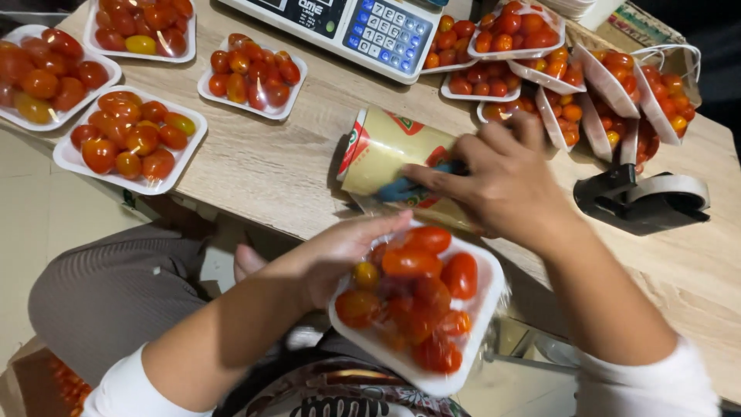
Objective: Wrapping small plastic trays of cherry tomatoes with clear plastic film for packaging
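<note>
A white foam tray [476, 320] heaped with red and orange cherry tomatoes sits below the table's front edge, covered in clear film. My left hand [340, 251] grips its left rim. My right hand [502, 181] rests on a roll of cling film [382, 150] lying on the wooden table [270, 170], with fingers pressed on the roll's printed wrapper. The film runs from the roll down over the tray.
Several more trays of tomatoes lie at the left [127, 139] and stand stacked at the back right [610, 85]. A white digital scale [347, 27] sits at the back. A black tape dispenser [641, 197] stands at the right.
</note>
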